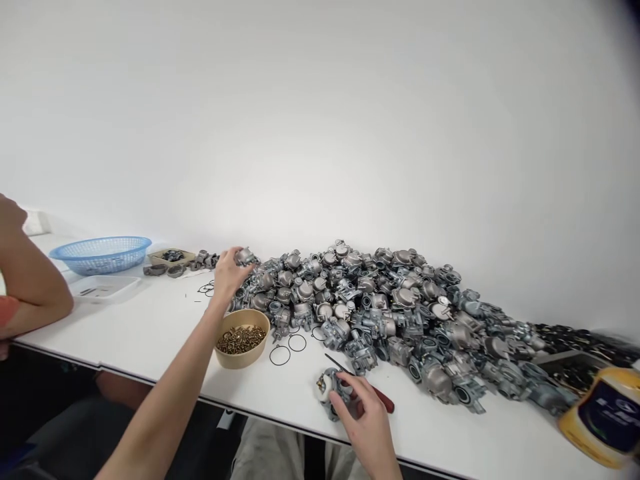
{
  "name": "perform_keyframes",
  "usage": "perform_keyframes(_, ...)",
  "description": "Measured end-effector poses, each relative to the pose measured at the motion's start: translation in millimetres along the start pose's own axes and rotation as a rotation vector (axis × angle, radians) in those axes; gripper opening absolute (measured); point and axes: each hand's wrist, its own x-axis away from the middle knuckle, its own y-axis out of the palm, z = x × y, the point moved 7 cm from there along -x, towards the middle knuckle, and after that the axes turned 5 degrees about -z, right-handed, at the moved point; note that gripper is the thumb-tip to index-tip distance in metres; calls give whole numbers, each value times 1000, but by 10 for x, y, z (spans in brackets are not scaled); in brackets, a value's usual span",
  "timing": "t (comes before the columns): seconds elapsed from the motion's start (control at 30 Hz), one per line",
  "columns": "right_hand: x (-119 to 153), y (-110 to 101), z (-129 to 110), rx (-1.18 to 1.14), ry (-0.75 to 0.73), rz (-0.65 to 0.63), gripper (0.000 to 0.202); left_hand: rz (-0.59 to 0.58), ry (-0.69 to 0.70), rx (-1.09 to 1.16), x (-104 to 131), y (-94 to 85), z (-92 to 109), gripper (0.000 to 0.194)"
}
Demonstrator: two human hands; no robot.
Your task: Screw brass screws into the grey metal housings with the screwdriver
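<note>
My right hand grips an opened carburetor with a white float showing, near the table's front edge. Behind those fingers lies a screwdriver with a red handle and dark shaft. My left hand reaches far out, its fingers around a grey carburetor at the left end of the big carburetor pile. Below my left forearm stands a round tan bowl filled with small brass-coloured screws. Thin black rubber rings lie between the bowl and the pile.
Further left are a blue plastic basket, a white tray, a tan tray of dark parts and several loose metal bowls. Another person's arm rests at the left edge. A yellow bottle stands at right beside black parts.
</note>
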Motion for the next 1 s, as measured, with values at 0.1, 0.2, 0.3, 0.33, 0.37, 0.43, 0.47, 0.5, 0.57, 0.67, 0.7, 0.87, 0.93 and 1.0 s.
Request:
perform_keyframes(0.1,20,2,28,8,15,-13,50,-53,-97,-93,-408,199,-251,56)
perform_keyframes(0.2,13,-24,107,34,17,-37,45,-116,-129,-110,-570,466,-393,56)
perform_keyframes(0.3,-8,2,180,77,-16,-134,38,-163,-142,-125,-643,667,-491,59)
perform_keyframes(0.33,-13,8,201,85,-24,-145,37,-175,-138,-128,-665,710,-517,60)
perform_keyframes(0.37,-15,6,222,86,-26,-137,36,-185,-128,-128,-686,741,-540,61)
perform_keyframes(0.43,-14,-6,255,73,-22,-82,38,-203,-94,-124,-715,770,-585,60)
perform_keyframes(0.47,-11,-4,263,66,-20,-60,39,-213,-74,-119,-718,772,-610,59)
perform_keyframes(0.5,-8,1,264,62,-21,-44,40,-223,-52,-114,-711,766,-637,57)
perform_keyframes(0.57,-7,20,253,67,-24,-37,42,-246,-7,-103,-671,740,-691,56)
perform_keyframes(0.67,-14,38,222,91,-15,-48,44,-296,66,-83,-578,703,-747,58)
perform_keyframes(0.7,-17,41,207,100,-15,-53,44,-315,88,-75,-551,696,-754,59)
perform_keyframes(0.87,-19,27,149,134,-39,-44,46,-388,158,-35,-495,658,-715,62)
perform_keyframes(0.93,-15,30,152,143,-41,-54,45,-386,152,-25,-493,601,-716,61)
perform_keyframes(1.0,-12,33,162,153,-49,-58,44,-345,106,-28,-490,493,-778,57)
